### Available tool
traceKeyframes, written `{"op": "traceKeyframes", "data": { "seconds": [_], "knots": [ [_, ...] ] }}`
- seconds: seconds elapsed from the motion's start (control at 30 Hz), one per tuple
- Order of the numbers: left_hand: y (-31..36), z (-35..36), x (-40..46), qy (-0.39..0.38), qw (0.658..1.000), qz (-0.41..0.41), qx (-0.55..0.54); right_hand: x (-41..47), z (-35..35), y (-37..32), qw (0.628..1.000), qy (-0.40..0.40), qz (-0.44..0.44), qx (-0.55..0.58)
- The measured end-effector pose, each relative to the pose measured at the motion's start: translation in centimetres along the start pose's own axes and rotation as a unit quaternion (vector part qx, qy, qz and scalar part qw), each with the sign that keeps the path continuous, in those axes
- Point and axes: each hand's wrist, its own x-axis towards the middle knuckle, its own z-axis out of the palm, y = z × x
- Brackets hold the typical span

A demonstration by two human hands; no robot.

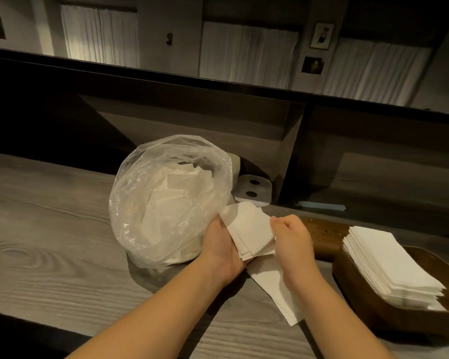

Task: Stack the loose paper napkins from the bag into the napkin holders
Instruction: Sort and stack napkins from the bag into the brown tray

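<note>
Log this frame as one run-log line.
stage: gathering napkins | left hand: holds napkin bundle | right hand: pinches bundle edge | bag: open, napkins inside | holder: stacked

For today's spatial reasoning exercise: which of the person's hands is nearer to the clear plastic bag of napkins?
Left. The left hand is right up against the clear plastic bag, gripping a napkin bundle. The right hand pinches the bundle's far side, away from the bag.
</note>
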Motion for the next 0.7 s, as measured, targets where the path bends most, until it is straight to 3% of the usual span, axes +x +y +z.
{"op": "traceKeyframes", "data": {
  "seconds": [0.13,0.27,0.4,0.5,0.6,0.7],
  "knots": [
    [-0.1,0.5,-0.5,0.013,0.999,0.014,0.029,-0.2,0.2,0.7,1.0,-0.007,0.024,0.003],
    [-0.2,0.4,-0.7,0.072,0.985,0.046,0.148,0.5,-1.8,0.5,0.985,-0.026,-0.045,-0.163],
    [0.0,0.6,-1.1,0.127,0.949,0.119,0.263,0.7,-4.6,0.2,0.915,-0.125,0.009,-0.383],
    [0.4,0.8,-1.4,0.151,0.891,0.186,0.385,0.3,-4.6,0.0,0.862,-0.172,0.059,-0.473],
    [0.6,0.6,-1.5,0.156,0.874,0.196,0.416,0.7,-4.3,-0.1,0.841,-0.197,0.059,-0.5],
    [0.9,0.7,-1.5,0.176,0.869,0.19,0.422,0.7,-4.5,-0.2,0.849,-0.244,0.037,-0.467]
  ]
}}
